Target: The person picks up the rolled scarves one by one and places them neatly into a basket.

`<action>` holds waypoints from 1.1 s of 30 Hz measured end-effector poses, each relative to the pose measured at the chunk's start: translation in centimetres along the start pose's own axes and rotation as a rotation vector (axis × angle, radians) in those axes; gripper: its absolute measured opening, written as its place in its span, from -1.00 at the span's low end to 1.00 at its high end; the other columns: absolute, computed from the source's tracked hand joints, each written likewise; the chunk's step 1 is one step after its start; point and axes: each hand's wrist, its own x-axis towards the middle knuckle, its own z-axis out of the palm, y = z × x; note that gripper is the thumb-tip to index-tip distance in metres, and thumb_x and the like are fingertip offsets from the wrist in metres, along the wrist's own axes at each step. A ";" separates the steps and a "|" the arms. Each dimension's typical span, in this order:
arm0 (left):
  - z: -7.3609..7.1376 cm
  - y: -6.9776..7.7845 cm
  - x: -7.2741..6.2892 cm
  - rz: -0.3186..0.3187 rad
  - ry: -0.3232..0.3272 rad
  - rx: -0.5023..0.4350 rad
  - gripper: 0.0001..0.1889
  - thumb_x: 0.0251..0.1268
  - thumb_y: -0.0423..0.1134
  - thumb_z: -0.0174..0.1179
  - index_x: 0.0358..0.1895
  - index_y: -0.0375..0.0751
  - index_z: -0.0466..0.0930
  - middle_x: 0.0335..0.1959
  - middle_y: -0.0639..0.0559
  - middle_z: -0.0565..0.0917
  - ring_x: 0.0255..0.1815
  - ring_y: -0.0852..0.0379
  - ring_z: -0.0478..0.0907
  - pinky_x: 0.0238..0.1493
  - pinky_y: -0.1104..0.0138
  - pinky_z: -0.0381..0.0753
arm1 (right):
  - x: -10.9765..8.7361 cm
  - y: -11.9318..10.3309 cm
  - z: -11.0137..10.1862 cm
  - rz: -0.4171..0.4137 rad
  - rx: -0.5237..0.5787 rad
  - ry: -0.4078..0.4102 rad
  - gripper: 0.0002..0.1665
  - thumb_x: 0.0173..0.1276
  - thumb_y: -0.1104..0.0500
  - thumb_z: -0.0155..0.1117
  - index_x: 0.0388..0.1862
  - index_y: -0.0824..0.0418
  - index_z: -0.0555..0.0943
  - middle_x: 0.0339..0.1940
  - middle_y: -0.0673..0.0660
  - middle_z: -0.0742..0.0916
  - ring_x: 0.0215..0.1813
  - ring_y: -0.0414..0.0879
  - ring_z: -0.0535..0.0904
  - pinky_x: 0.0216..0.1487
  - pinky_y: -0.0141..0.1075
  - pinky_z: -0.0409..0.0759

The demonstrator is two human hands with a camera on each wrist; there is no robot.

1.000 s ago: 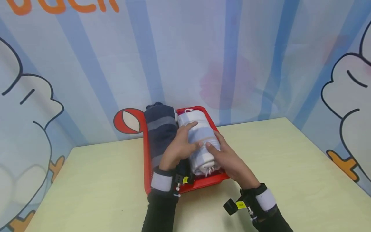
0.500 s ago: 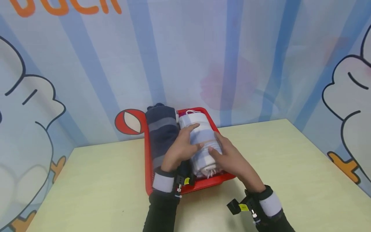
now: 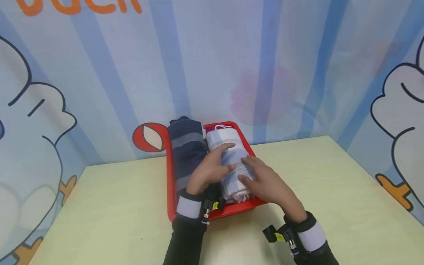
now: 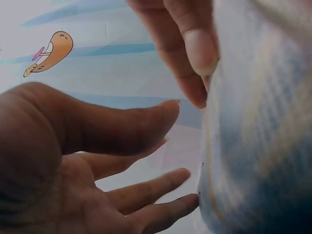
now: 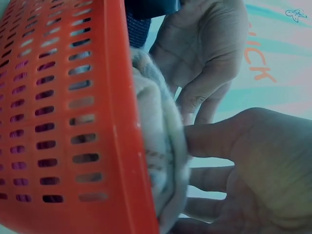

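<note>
A white and light-blue striped scarf (image 3: 233, 186), rolled up with fringe at its near end, lies in the right half of a red plastic basket (image 3: 170, 180). Over the roll's left side my left hand (image 3: 210, 170) has its fingers loosely extended, thumb apart. My right hand (image 3: 269, 183) is at the roll's right side, fingertips right at the cloth, fingers relaxed. In the left wrist view, the left thumb (image 4: 122, 124) stands apart from the cloth. In the right wrist view, the right fingers (image 5: 207, 179) lie along the roll's bulging side.
Beside it in the basket lies a dark navy roll (image 3: 187, 151) with grey stripes. Something purple (image 5: 46, 126) shows through the slotted basket wall. The pale tabletop (image 3: 126, 206) meets a blue striped backdrop (image 3: 212, 66) right behind the basket.
The right hand's fingers have eased back toward the person and higher on the roll. The left hand stays nearly in place. Both rolls remain in the basket.
</note>
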 end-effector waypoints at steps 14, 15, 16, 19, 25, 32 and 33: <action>0.0 0.1 0.2 0.018 0.036 0.165 -0.31 0.31 -0.24 0.29 0.48 0.11 0.27 0.43 -0.13 0.41 0.40 -0.14 0.32 0.57 -0.19 0.03 | -0.2 -0.7 0.4 0.044 -0.119 -0.033 -0.29 0.32 0.09 0.35 0.40 0.30 0.43 0.48 0.38 0.41 0.46 0.33 0.37 0.31 0.23 0.48; 0.0 0.1 0.2 0.024 0.042 0.180 -0.31 0.31 -0.23 0.29 0.48 0.11 0.27 0.43 -0.13 0.42 0.42 -0.13 0.31 0.58 -0.21 -0.07 | -0.1 -0.7 0.4 0.044 -0.123 -0.034 -0.29 0.32 0.10 0.35 0.40 0.31 0.43 0.48 0.38 0.41 0.45 0.33 0.37 0.31 0.22 0.48; 0.0 0.1 0.2 0.032 0.047 0.190 -0.32 0.31 -0.23 0.29 0.48 0.11 0.28 0.44 -0.13 0.42 0.44 -0.13 0.30 0.59 -0.22 -0.17 | -0.1 -0.7 0.5 0.041 -0.128 -0.033 -0.29 0.32 0.10 0.35 0.40 0.31 0.43 0.47 0.38 0.41 0.45 0.33 0.37 0.31 0.22 0.48; -0.1 0.1 0.1 0.027 0.057 0.195 -0.32 0.31 -0.21 0.30 0.48 0.11 0.27 0.45 -0.13 0.40 0.47 -0.13 0.28 0.58 -0.25 -0.23 | 0.0 -0.7 0.5 0.034 -0.138 -0.032 -0.29 0.32 0.10 0.35 0.40 0.32 0.43 0.47 0.39 0.42 0.45 0.33 0.38 0.30 0.21 0.49; -0.2 -0.1 -0.1 0.009 0.088 0.192 -0.32 0.31 -0.20 0.29 0.48 0.08 0.26 0.49 -0.12 0.34 0.53 -0.15 0.21 0.53 -0.34 -0.17 | 0.1 -0.7 0.7 0.027 -0.143 -0.032 -0.29 0.31 0.11 0.37 0.39 0.31 0.44 0.46 0.39 0.42 0.44 0.33 0.39 0.29 0.21 0.50; -0.4 -0.4 -0.2 0.016 0.088 0.183 -0.32 0.32 -0.19 0.29 0.49 0.04 0.25 0.49 -0.14 0.32 0.47 -0.17 0.26 0.50 -0.32 0.04 | 0.2 -0.8 0.8 0.012 -0.154 -0.029 -0.30 0.30 0.11 0.37 0.39 0.32 0.45 0.45 0.39 0.43 0.44 0.32 0.39 0.30 0.21 0.50; -0.4 -0.4 -0.2 0.019 0.089 0.185 -0.32 0.32 -0.20 0.29 0.49 0.04 0.25 0.49 -0.14 0.32 0.46 -0.18 0.27 0.49 -0.31 0.07 | 0.2 -0.8 0.8 0.013 -0.155 -0.030 -0.29 0.30 0.11 0.37 0.38 0.32 0.45 0.45 0.39 0.43 0.43 0.33 0.40 0.30 0.20 0.50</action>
